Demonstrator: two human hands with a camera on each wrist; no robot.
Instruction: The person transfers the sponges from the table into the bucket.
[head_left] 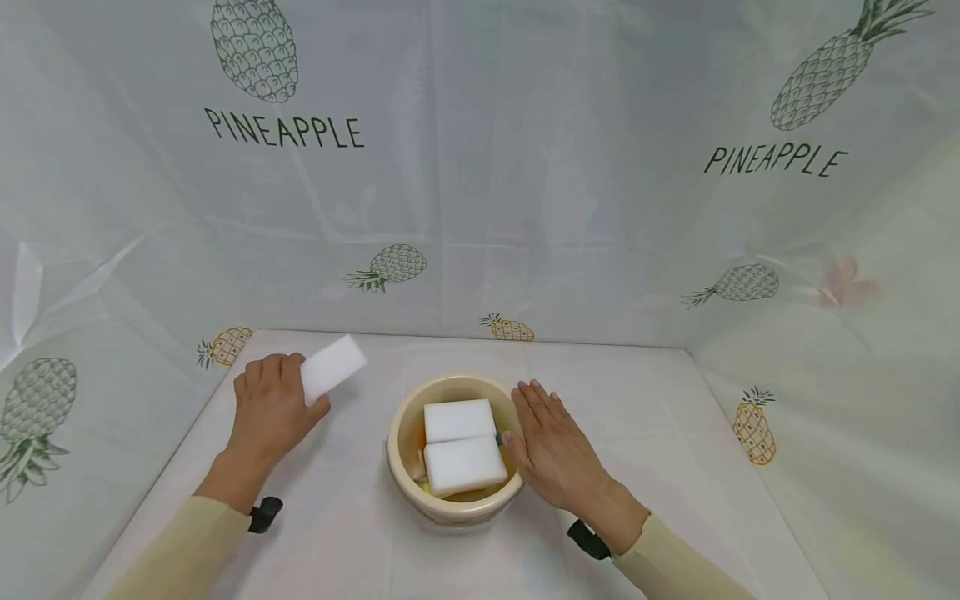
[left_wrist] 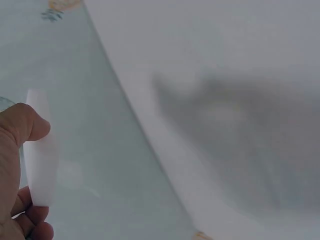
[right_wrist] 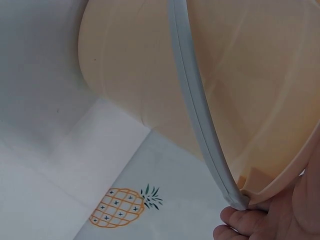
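My left hand [head_left: 270,408] pinches a white sponge block [head_left: 333,367] between thumb and fingers, raised at the left of the table. In the left wrist view the block [left_wrist: 41,165] shows edge-on, with the thumb over it. At the middle stands a cream bucket [head_left: 457,511] holding two white sponge blocks, a rear one [head_left: 459,421] and a front one [head_left: 465,467]. Bits of orange and yellow show beneath them, mostly hidden. My right hand [head_left: 555,458] rests at the bucket's right rim, fingers straight. A grey handle [right_wrist: 192,95] crosses the bucket's side in the right wrist view.
A white cloth covers the table [head_left: 637,400]. Pale sheeting [head_left: 525,192] printed with pineapples rises behind it and along both sides. Dark straps, such as the right one [head_left: 588,540], sit at both wrists.
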